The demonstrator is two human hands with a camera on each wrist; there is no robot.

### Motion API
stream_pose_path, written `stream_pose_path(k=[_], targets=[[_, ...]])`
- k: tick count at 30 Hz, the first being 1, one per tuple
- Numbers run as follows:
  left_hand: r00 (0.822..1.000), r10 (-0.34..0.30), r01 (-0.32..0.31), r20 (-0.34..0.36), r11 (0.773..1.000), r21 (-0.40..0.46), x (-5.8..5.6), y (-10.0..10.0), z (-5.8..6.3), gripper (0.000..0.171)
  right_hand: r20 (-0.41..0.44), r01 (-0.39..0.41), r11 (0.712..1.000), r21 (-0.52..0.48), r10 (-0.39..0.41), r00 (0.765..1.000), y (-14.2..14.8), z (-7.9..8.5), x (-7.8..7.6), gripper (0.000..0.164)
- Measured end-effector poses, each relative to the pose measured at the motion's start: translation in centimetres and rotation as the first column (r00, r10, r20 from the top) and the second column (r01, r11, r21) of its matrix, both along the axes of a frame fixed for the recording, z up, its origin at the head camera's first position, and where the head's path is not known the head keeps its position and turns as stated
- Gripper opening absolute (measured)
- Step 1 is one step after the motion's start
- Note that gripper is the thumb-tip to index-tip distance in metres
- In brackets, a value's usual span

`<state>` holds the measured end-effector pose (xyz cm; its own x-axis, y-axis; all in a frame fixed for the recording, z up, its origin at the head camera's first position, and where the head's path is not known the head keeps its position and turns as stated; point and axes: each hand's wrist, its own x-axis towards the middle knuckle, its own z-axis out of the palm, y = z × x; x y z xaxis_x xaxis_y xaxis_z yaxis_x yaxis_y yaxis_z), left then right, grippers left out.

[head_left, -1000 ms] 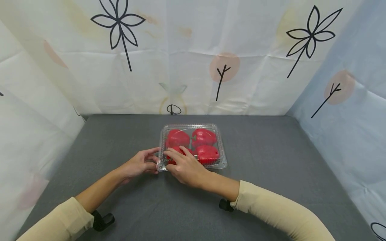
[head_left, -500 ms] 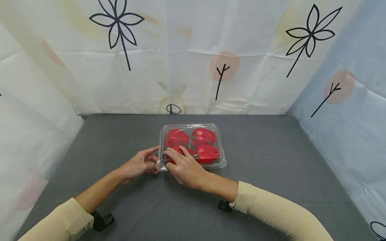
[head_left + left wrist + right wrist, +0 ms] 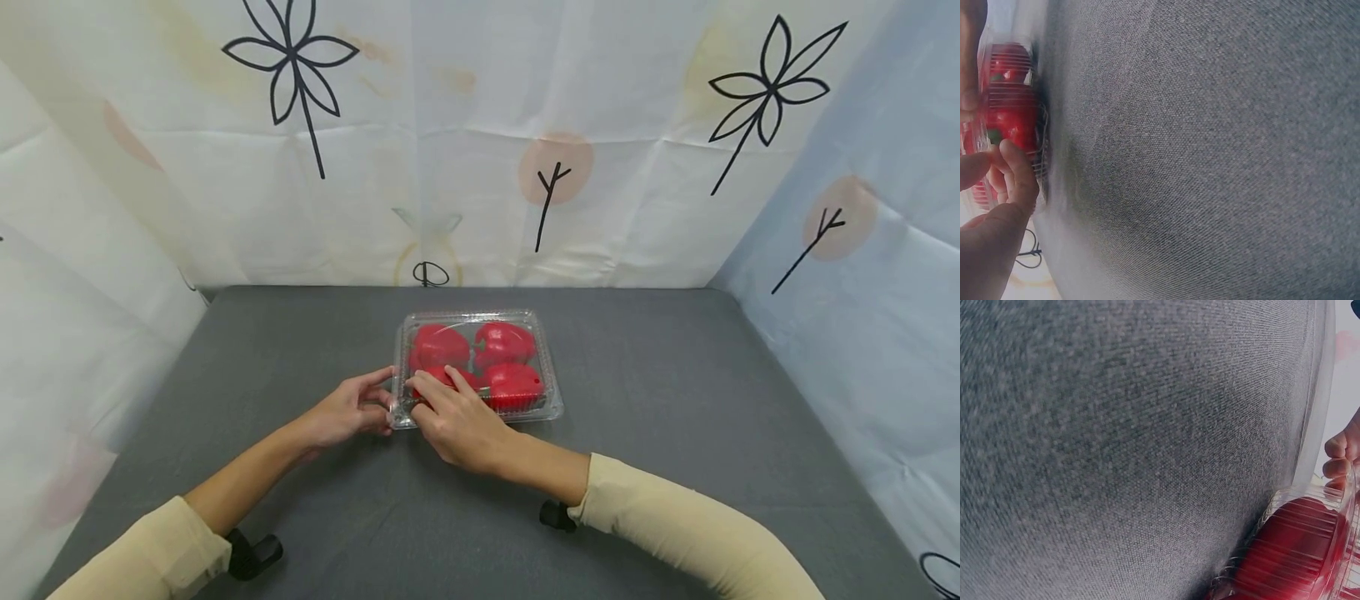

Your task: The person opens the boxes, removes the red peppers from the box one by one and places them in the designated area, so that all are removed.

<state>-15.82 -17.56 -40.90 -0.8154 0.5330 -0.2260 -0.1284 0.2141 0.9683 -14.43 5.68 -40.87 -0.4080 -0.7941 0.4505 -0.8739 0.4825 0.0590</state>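
In the head view, a clear plastic clamshell container (image 3: 553, 392) sits on the grey table with its lid down over several red bell peppers (image 3: 504, 343). My left hand (image 3: 347, 410) pinches the rim at its near left corner; thumb and fingers show on either side of the rim in the left wrist view. My right hand (image 3: 467, 427) rests across the near left part of the lid, fingers spread forward and thumb at the front edge. It partly covers one pepper. Green stem ends (image 3: 994, 135) show through the ridged wall in the left wrist view.
The grey cloth-covered table (image 3: 637, 375) extends around the container. A white patterned curtain (image 3: 480, 150) rises behind its far edge, with further curtain panels at both sides. Black wrist straps (image 3: 253, 557) show beneath both sleeves.
Both hands and the container hold almost the same place. The view has shifted slightly.
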Motion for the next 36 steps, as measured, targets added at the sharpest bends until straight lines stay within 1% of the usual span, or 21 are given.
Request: stream_pose_path(k=[5, 10, 14, 21, 29, 36], targets=[[1.000, -0.006, 0.006, 0.003, 1.000, -0.001, -0.01, 0.13, 0.04, 0.077, 0.011, 0.012, 1.000, -0.007, -0.011, 1.000, -0.02, -0.07, 0.05, 0.016], [1.000, -0.006, 0.006, 0.001, 1.000, -0.006, -0.01, 0.13, 0.15, 0.076, 0.018, 0.022, 1.000, 0.006, -0.022, 1.000, -0.12, -0.05, 0.13, 0.018], [1.000, -0.007, 0.007, -0.002, 1.000, -0.011, 0.05, 0.06, 0.14, 0.076, 0.033, 0.019, 1.000, -0.004, -0.019, 0.999, -0.14, -0.03, 0.24, 0.020], [1.000, -0.009, 0.009, -0.003, 1.000, 0.007, 0.04, 0.18, 0.13, 0.077, 0.018, 0.022, 1.000, -0.012, -0.022, 1.000, -0.20, -0.03, 0.25, 0.017], [1.000, -0.005, 0.005, -0.016, 1.000, 0.001, -0.01, 0.09, 0.00, 0.077, 0.026, 0.040, 0.999, -0.001, -0.040, 0.999, -0.25, -0.09, 0.31, 0.019], [1.000, -0.003, 0.003, -0.010, 1.000, 0.009, -0.07, 0.07, -0.02, 0.078, 0.020, 0.046, 0.999, 0.004, -0.046, 0.999, -0.31, -0.10, 0.37, 0.019]])
